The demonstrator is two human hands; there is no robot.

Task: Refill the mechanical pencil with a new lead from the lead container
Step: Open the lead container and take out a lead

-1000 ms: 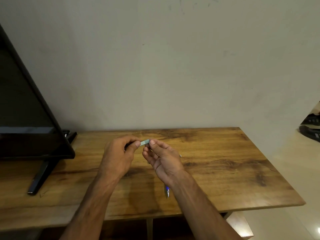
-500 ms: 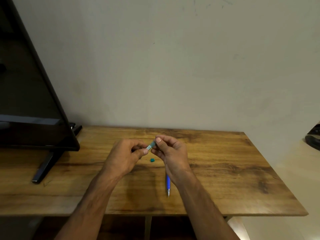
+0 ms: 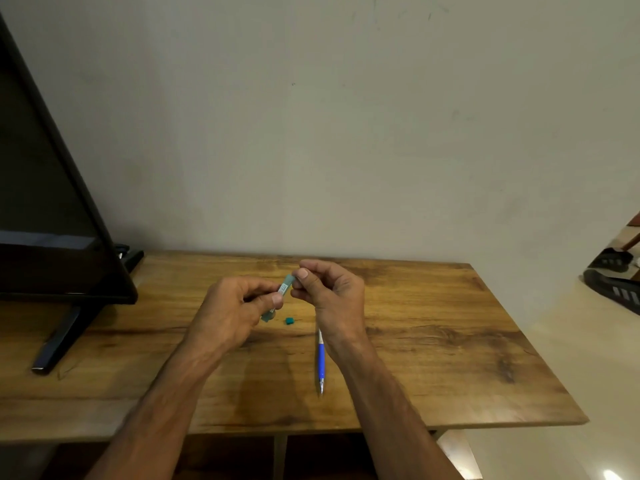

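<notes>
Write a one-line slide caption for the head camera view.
Both hands hold a lead container above a wooden table, its small teal cap and the blue mechanical pencil lying below.

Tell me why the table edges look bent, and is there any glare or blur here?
Head view: the wide-angle lens bows the table edges and leans the TV inward; soft light throws faint shadows under both hands, left and right; a bright glint sits on the floor at bottom right; the lead container label is too small and soft to read; the pencil stays fairly sharp.
</notes>
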